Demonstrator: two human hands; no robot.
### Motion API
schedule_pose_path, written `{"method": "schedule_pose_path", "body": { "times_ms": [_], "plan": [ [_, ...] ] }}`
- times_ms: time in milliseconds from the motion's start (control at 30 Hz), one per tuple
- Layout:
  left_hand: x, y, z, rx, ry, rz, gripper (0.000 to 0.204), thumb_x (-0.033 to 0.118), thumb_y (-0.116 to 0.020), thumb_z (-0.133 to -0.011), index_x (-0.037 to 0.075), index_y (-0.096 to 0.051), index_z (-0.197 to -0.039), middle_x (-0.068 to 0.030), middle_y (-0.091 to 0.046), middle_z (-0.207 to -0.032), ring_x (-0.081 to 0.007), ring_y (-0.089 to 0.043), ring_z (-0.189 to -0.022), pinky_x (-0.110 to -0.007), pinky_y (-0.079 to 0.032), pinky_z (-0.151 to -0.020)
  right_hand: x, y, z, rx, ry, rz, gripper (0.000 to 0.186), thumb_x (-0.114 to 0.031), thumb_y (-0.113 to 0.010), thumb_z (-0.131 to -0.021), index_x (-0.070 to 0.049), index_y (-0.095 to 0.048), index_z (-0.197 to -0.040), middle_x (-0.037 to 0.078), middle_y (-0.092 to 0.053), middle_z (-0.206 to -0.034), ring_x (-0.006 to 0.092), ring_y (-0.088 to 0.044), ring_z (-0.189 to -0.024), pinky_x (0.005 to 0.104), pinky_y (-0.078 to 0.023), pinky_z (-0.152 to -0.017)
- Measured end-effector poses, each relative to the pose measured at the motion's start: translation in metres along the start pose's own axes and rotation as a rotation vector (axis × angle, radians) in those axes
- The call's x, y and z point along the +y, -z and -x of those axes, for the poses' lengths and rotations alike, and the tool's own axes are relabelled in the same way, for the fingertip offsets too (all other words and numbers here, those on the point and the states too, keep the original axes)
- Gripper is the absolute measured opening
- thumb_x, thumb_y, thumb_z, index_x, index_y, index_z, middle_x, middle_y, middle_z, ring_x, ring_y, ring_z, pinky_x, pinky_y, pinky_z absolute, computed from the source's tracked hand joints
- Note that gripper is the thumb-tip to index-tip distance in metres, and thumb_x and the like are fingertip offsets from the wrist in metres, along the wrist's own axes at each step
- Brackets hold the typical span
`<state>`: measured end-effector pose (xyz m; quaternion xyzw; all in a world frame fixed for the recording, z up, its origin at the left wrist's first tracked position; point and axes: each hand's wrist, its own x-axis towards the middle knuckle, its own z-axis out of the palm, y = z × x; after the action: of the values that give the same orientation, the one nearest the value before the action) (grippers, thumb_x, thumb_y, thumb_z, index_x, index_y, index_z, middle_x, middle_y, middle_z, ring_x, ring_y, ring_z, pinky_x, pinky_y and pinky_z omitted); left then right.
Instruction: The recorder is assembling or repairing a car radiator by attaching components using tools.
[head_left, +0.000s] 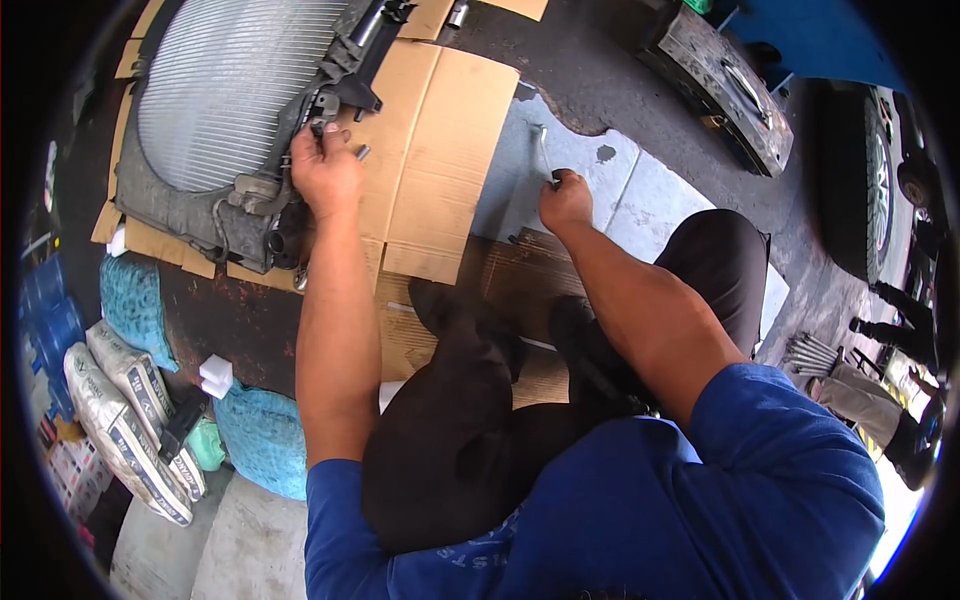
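Radiator (235,90) on cardboard (435,180), slim silver tool (543,146) in right hand (567,203)

Nearest: blue shirt (640,500); dark trousers (440,470), knees bent, bare forearms extended away.

Near left: mottled blue sacks (262,440), two in number; white block (215,376) at the edge of the nearer one; pale printed bags (120,430) just to the left; blue drum (48,305) behind.

Beyond the knees, right: right hand, fingers closed around the tool, over a pale grey sheet (610,195); shaft pointing to the far side.

Beyond the knees, left: radiator, laid flat, finned silver face up, dark frame all round, hose stub (280,240) at the near end. Left hand (328,180) at its right side, well apart from the right; thumb and fingers drawn narrow on the frame, cannot tell whether on a loose part too. Small metal cylinder (362,153) just beside the fingertips.

Far right: worn metal case (720,85) with handle, on dark floor; tyre (848,190) with spoked wheel; blue panel (820,35) farthest.
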<state>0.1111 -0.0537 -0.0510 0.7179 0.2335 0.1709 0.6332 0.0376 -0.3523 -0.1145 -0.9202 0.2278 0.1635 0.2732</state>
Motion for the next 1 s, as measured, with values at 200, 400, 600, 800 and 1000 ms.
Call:
{"method": "schedule_pose_path", "body": {
  "times_ms": [200,400,600,800,1000],
  "plan": [
    [0.003,0.018,0.006,-0.042,0.063,0.012,0.017,0.002,-0.055,-0.094,-0.003,-0.054,-0.110,-0.0080,-0.063,-0.095,-0.0171,-0.063,-0.080,-0.031,-0.056,-0.067,-0.002,0.006,0.026,-0.157,0.240,0.129,0.030,-0.022,-0.058,-0.084,-0.004,-0.061,-0.108,0.022,-0.062,-0.109,0.0371,-0.060,-0.105,0.0458,-0.048,-0.091],
    [0.007,0.004,0.007,-0.019,0.039,0.044,0.017,0.003,-0.056,-0.094,-0.003,-0.054,-0.109,-0.0077,-0.063,-0.094,-0.0159,-0.063,-0.080,-0.029,-0.056,-0.066,-0.004,-0.004,0.046,-0.561,0.380,0.387,0.030,-0.025,-0.063,-0.081,-0.006,-0.062,-0.103,0.020,-0.067,-0.101,0.0380,-0.063,-0.099,0.0461,-0.050,-0.087],
    [0.004,0.011,0.007,-0.014,-0.003,0.042,0.017,0.005,-0.057,-0.093,-0.002,-0.057,-0.109,-0.0054,-0.063,-0.091,-0.0140,-0.063,-0.078,-0.027,-0.052,-0.069,-0.021,0.004,0.022,-0.654,0.228,0.166,0.030,-0.021,-0.061,-0.081,-0.006,-0.062,-0.107,0.021,-0.066,-0.110,0.0378,-0.062,-0.103,0.0452,-0.050,-0.090],
    [0.002,0.015,0.009,0.009,0.055,0.067,0.017,0.004,-0.058,-0.093,-0.001,-0.057,-0.109,-0.0048,-0.063,-0.090,-0.0135,-0.063,-0.078,-0.027,-0.052,-0.067,-0.046,0.009,0.029,-0.700,0.442,0.522,0.033,-0.022,-0.060,-0.084,-0.006,-0.060,-0.113,0.020,-0.065,-0.112,0.0375,-0.062,-0.106,0.0453,-0.050,-0.092],
    [-0.008,0.018,0.003,-0.021,-0.029,0.057,0.015,0.004,-0.058,-0.092,-0.002,-0.058,-0.106,-0.0052,-0.063,-0.089,-0.0128,-0.063,-0.077,-0.027,-0.053,-0.067,-0.036,-0.007,0.026,-0.631,0.437,0.515,0.032,-0.019,-0.054,-0.086,-0.006,-0.059,-0.114,0.021,-0.065,-0.111,0.0379,-0.062,-0.106,0.0461,-0.050,-0.092]
  ]
}}
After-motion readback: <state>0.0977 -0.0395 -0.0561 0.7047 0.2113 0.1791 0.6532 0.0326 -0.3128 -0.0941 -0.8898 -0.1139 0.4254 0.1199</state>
